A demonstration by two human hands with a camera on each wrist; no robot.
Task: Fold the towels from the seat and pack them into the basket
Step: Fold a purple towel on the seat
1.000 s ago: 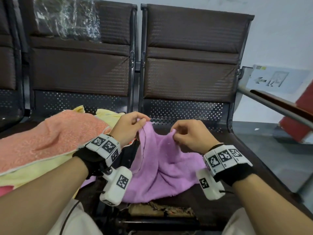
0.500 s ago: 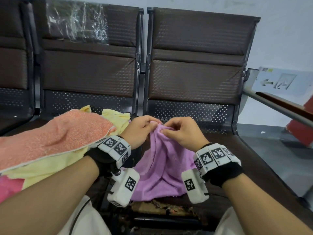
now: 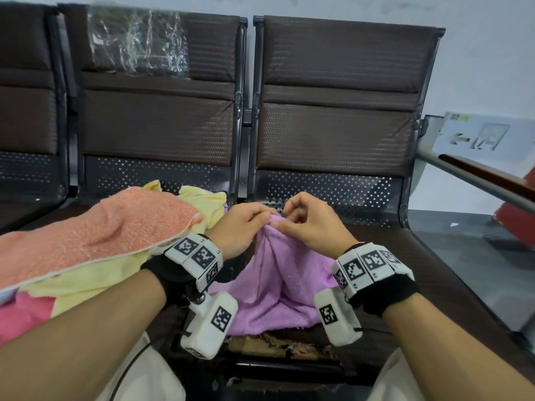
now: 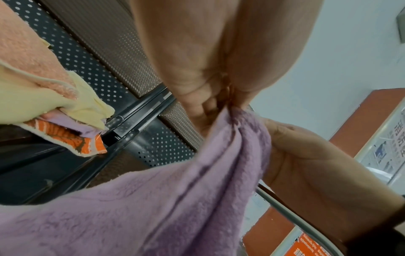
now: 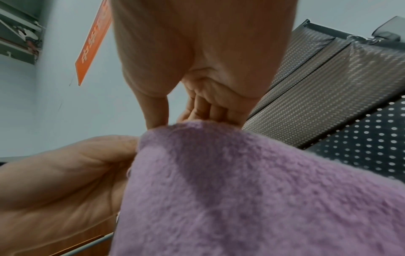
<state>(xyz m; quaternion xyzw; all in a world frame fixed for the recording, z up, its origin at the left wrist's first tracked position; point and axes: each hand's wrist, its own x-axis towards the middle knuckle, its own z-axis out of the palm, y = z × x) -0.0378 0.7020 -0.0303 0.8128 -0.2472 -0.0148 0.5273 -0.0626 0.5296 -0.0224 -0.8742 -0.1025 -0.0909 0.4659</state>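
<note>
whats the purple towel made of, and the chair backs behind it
Purple towel: looks like soft plush fabric, maybe microfibre or terry; fuzzy nap shows in both wrist views. Chair backs: brown padded panels with a woven, leather-like texture, over dark perforated sheet that looks like painted metal.

A crumpled clear plastic sheet (image 3: 136, 41) hangs on a brown backrest at upper left. A white arrow sign (image 3: 489, 136) sits against the pale wall (image 3: 477, 53) at right, above a grey handrail (image 3: 474, 180). An orange sign (image 5: 93, 46) shows upper left in the right wrist view.
</note>
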